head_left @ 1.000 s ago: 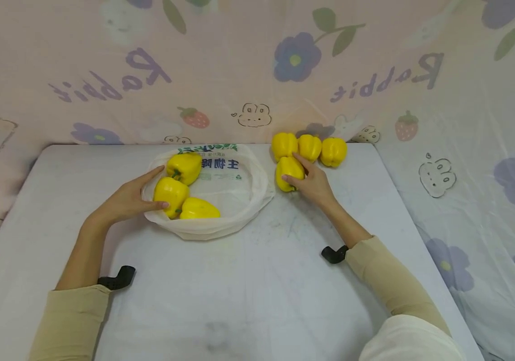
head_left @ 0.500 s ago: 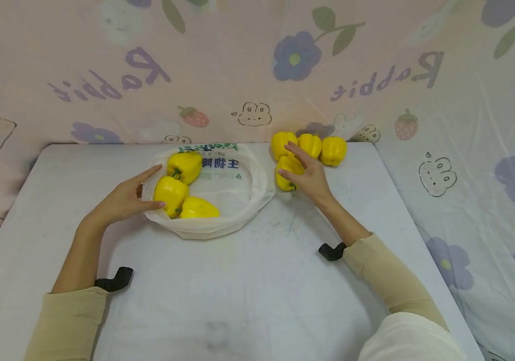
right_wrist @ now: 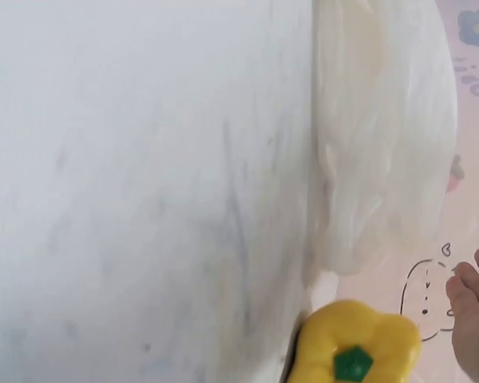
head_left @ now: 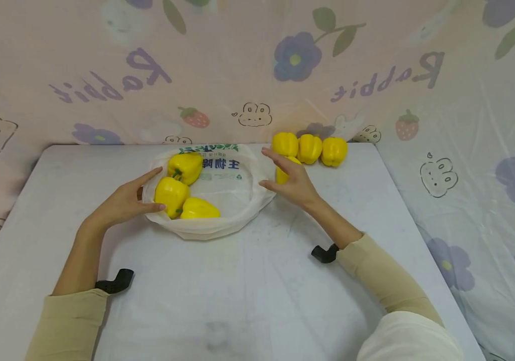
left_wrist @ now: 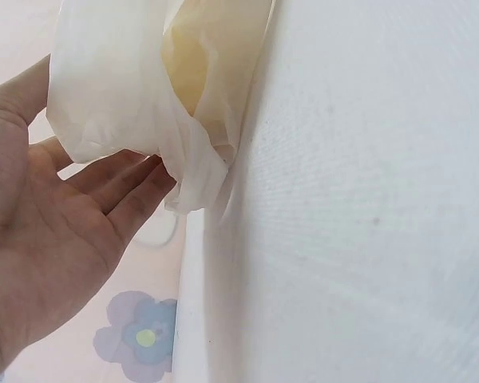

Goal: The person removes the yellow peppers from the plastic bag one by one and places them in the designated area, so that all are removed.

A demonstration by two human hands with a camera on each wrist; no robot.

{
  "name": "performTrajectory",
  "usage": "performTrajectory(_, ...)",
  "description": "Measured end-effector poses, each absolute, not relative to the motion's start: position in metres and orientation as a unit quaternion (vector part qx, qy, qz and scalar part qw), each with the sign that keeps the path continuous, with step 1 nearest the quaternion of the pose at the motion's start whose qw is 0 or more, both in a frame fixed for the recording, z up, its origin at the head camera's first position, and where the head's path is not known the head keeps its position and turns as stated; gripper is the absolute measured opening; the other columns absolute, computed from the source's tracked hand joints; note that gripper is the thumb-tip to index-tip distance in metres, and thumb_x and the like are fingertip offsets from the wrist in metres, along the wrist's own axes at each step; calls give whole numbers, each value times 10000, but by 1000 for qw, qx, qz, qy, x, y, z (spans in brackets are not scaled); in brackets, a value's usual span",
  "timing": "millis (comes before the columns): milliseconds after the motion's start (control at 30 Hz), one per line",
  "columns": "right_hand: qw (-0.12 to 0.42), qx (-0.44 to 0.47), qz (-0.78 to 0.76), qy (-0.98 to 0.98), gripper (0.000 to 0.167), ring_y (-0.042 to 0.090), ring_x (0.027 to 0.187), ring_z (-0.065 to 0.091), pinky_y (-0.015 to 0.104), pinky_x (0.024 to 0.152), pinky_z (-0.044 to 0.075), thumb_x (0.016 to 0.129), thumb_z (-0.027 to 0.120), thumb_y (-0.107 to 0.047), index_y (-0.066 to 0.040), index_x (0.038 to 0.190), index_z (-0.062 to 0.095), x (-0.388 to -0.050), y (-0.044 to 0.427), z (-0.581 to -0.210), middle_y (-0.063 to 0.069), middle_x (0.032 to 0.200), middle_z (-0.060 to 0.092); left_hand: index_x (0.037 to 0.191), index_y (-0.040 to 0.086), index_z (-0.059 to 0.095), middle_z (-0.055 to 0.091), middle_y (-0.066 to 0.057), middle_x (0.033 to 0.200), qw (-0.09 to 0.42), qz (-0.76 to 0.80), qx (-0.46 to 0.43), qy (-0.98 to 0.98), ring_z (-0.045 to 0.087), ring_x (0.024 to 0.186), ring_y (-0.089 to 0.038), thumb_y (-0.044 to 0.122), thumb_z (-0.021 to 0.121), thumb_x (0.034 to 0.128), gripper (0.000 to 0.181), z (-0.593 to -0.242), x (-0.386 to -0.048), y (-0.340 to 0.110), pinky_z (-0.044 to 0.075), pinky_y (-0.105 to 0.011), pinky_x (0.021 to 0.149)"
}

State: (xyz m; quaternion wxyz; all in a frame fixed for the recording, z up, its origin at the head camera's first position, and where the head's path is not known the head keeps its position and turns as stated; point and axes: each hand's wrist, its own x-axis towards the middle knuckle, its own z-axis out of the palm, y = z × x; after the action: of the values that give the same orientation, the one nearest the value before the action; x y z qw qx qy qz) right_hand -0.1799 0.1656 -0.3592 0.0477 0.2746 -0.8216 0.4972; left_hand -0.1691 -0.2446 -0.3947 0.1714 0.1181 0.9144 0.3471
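Observation:
A white plastic bag (head_left: 207,230) stands with its mouth spread wide, its rim rolled outward. Inside it lie three yellow bell peppers, one at the back (head_left: 185,168), one at the left (head_left: 171,195) and one at the front (head_left: 199,208). My left hand (head_left: 117,204) holds the bag's left rim, thumb over the edge; in the left wrist view its fingers (left_wrist: 132,187) lie against the outside. My right hand (head_left: 294,184) holds nothing, fingers spread, between the bag's right rim and a yellow bell pepper (head_left: 282,174) that it partly covers. That pepper's green stem end (right_wrist: 353,363) shows in the right wrist view.
Behind the right hand, three more yellow bell peppers stand in a row along the table's back edge: left (head_left: 285,144), middle (head_left: 310,148) and right (head_left: 334,151). A printed cloth (head_left: 239,60) hangs behind the white table (head_left: 239,291).
The right hand has let go of the front pepper on the table and moved left toward the bag, fingers spreading. That pepper stays in place. The left hand is nearly still at the bag's rim.

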Motion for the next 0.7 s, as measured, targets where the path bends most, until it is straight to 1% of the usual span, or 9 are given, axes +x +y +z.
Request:
performTrajectory(67,36,280,508,-814,682,286,1402,418,400,1158,337,826,776,29,58,1434,468,-183,164,-365,178,1487,475,1611,241,142,421,-275,1423,173,345,120,915,449,1023,-364,435,761,858,994,-395,-170,-245,453,-495,841)
performTrajectory(167,20,292,510,-809,692,222,1402,423,348,1153,344,839,779,-7,1,1457,467,-189,162,-376,110,1505,474,1611,230,141,378,-295,1475,177,345,119,914,454,1063,-385,428,762,859,995,-395,-171,-244,463,-573,893)
performTrajectory(267,10,316,507,-802,684,158,1401,417,310,1144,352,852,784,-63,-40,1462,478,-193,159,-385,44,1512,474,1611,232,139,302,-306,1539,181,350,116,912,449,1166,-423,433,764,857,1000,-395,-171,-243,394,-671,1000)
performTrajectory(367,-1,339,509,-791,672,145,1402,413,317,1143,354,858,781,-75,-45,1460,484,-194,154,-388,25,1511,475,1611,241,144,269,-298,1564,181,356,116,909,421,1256,-442,430,767,857,996,-395,-171,-242,328,-694,1053)
performTrajectory(400,-8,344,512,-787,668,141,1406,406,317,1145,352,861,778,-75,-37,1458,482,-194,152,-389,25,1514,471,1611,246,143,247,-295,1575,183,359,115,908,394,1301,-455,428,768,857,995,-395,-171,-241,300,-703,1067)
performTrajectory(467,-22,350,515,-782,662,137,1408,402,311,1145,349,866,773,-76,-48,1461,483,-194,147,-391,32,1520,463,1610,252,143,235,-290,1582,184,359,113,908,357,1345,-472,426,770,855,997,-395,-170,-241,281,-709,1074)
performTrajectory(567,-42,358,520,-775,658,163,1406,411,307,1146,346,869,763,-53,-47,1463,479,-194,139,-391,85,1527,450,1610,258,141,214,-279,1594,184,360,112,908,287,1402,-490,426,774,851,1003,-396,-170,-242,253,-714,1085)
performTrajectory(633,-52,361,518,-774,656,201,1402,421,317,1148,346,869,757,-33,-30,1461,475,-193,133,-390,116,1527,444,1610,259,141,204,-272,1600,184,360,113,908,251,1422,-498,422,777,849,1005,-397,-171,-242,240,-716,1089)
performTrajectory(700,-62,365,517,-772,657,253,1399,426,348,1151,347,863,752,0,10,1454,465,-190,128,-386,158,1521,440,1610,259,141,195,-265,1605,184,361,114,907,220,1437,-501,420,779,847,1008,-396,-171,-242,228,-715,1095)
